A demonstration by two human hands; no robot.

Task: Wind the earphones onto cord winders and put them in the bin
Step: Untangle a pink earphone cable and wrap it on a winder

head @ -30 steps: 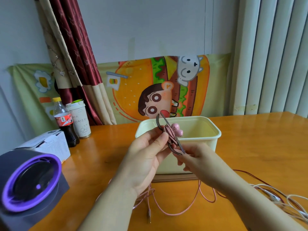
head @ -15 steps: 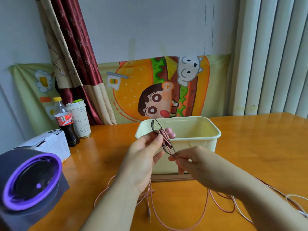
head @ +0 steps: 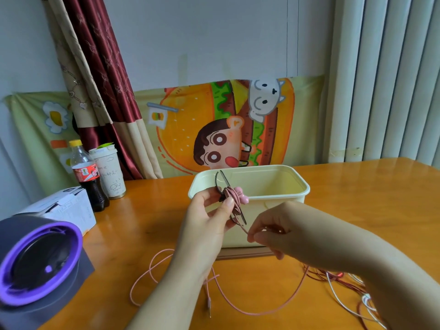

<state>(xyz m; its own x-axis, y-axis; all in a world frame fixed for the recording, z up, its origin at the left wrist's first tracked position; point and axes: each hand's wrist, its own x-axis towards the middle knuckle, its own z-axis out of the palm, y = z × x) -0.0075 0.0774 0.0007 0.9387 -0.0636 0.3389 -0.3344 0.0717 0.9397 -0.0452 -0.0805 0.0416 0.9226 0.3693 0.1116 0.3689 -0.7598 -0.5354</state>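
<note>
A glossy wooden table (head: 357,210) is set against a pale wall hung with a cartoon cloth (head: 185,129), between a red curtain (head: 104,91) and white blinds (head: 392,79). A dark cord winder (head: 229,195) is pinched by the left hand (head: 207,225) in front of the cream bin (head: 281,210). The pink earphone cord (head: 166,270) is pinched by the right hand (head: 283,232), and its slack is looped on the table. A cola bottle (head: 87,177) and a cup (head: 109,172) are stood at the left.

Glossy wooden table (head: 357,210), smooth cream plastic bin (head: 281,225), satin cloth curtain (head: 100,86), clear plastic bottle (head: 85,177)
</note>
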